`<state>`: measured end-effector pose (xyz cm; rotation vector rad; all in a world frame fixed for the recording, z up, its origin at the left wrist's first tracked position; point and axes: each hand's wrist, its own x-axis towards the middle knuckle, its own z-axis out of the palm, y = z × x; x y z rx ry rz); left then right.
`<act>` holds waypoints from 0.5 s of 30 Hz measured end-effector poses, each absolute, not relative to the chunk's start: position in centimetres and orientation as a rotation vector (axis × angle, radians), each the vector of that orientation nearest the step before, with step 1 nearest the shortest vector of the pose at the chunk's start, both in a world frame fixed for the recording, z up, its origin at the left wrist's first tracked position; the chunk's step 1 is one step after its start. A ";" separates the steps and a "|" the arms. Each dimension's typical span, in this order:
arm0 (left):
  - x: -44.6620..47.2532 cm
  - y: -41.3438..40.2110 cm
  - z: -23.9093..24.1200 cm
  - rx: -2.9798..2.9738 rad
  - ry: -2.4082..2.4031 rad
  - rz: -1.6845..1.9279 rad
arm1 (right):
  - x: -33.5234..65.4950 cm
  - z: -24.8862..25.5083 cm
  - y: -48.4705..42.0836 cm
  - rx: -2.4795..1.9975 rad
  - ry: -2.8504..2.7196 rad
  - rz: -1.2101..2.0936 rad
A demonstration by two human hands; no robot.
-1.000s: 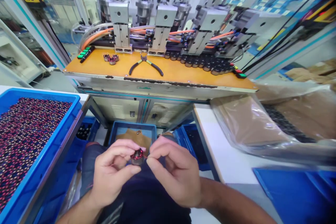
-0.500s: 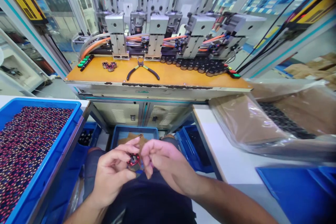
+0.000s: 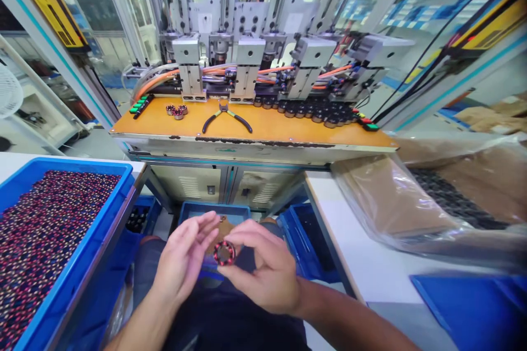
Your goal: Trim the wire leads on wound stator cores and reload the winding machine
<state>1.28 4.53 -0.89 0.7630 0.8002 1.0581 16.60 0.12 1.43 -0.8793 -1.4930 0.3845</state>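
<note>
Between the thumb and fingers of my right hand (image 3: 263,269) is a small motor stator (image 3: 224,253), a ring with red and dark windings, its open face turned up toward me. My left hand (image 3: 183,255) is just left of it, fingers stretched out and thumb apart, with nothing visible in it. A narrow gap seems to lie between the left fingertips and the ring. Both hands are above my lap, in front of a blue bin (image 3: 214,209) with brown cardboard in it.
On the orange machine ledge (image 3: 272,127) lie pliers (image 3: 225,115), a few similar stators (image 3: 178,113) and several black-topped round parts (image 3: 313,111). A blue tray (image 3: 127,173) full of stators stands left. At right are a plastic-lined box (image 3: 366,186) and a blue bin (image 3: 465,307).
The stator has passed from my left hand to my right hand. My left fingers have opened and straightened. The whole view has shifted slightly.
</note>
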 end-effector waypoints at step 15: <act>0.7 2.0 2.6 1.874 0.974 1.208 | 18.3 -0.7 0.9 -0.801 -1.798 -0.607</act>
